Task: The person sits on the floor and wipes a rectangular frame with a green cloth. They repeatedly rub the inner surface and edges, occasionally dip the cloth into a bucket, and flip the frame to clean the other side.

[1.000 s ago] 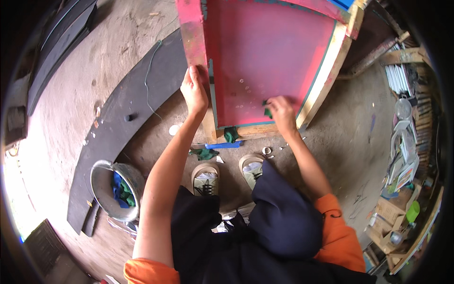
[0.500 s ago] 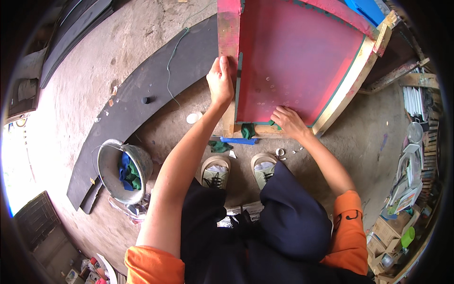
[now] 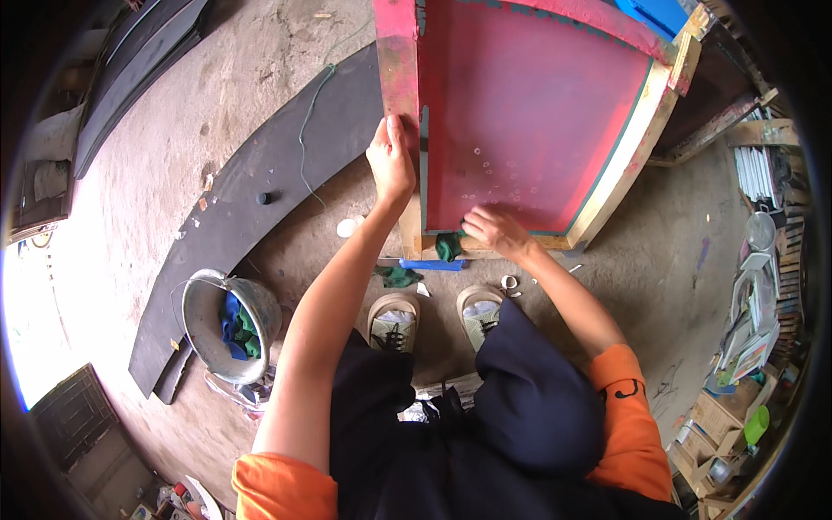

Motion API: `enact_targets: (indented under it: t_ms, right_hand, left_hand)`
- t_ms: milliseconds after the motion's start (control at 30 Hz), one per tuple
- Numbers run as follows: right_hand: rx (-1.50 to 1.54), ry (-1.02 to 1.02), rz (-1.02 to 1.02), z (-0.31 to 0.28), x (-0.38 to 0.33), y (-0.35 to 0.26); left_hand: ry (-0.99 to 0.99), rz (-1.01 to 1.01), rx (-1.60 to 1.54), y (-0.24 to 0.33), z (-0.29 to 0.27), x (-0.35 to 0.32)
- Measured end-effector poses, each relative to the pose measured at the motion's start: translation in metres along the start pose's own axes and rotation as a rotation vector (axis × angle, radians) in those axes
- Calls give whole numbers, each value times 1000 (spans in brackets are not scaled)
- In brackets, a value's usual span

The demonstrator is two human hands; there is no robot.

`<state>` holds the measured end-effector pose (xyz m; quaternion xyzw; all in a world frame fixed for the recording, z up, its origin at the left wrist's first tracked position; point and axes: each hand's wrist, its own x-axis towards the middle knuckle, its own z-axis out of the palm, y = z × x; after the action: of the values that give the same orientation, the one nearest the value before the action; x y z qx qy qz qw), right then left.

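Observation:
A wooden screen-printing frame [image 3: 397, 82] with pink-stained mesh [image 3: 537, 121] stands tilted before me. My left hand [image 3: 392, 165] grips its left side bar, thumb on top. At the lower end of the mesh is my right hand [image 3: 496, 232], fingers bent and pinched together. A dark scrap of cloth shows at its fingertips, mostly hidden; in the earlier frame it looks green. Small pale ring-shaped spots dot the mesh above this hand. Just left of it, a green cloth [image 3: 448, 246] hangs over the frame's lower bar.
Another green cloth [image 3: 399, 276] lies on the floor by a blue strip [image 3: 433, 264] under the frame. To the left stands a metal bucket [image 3: 201, 325] with blue and green cloths, beside a long black sheet [image 3: 251, 165]. Cluttered shelves [image 3: 745, 338] line the right.
My right hand has moved left along the lower end of the mesh, toward the hanging green cloth. My left hand keeps its hold on the side bar. The whole view has shifted slightly.

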<state>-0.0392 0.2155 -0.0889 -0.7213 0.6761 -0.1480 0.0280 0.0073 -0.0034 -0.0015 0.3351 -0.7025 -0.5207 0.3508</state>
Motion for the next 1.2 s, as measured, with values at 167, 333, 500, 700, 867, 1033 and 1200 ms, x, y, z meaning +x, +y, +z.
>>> enact_targets:
  t_ms: [167,333,500,700,867,1033,1200]
  right_hand:
    - [11,295,187,-46,29,14]
    - [-94,-35,-269,-35,-19,41]
    - [-472,32,-125,-75,19,45]
    - [-1651,32,-661,-47,16,70]
    - [-1236,-102,164,-47,27,59]
    - [-550,-211,-26,-33,-9,29]
    - [-504,293,306,-86,44,67]
  left_hand:
    - [-22,-23,10,4,-1,-1]
    - [-24,-7,-10,2,5,0]
    - [-22,-29,-32,5,-3,-1]
    - [-18,-41,-14,2,4,-1]
    - [16,-12,28,5,4,-5]
    - [5,-12,-15,4,7,-4]
    - [-37,12,-55,-3,-1,-8]
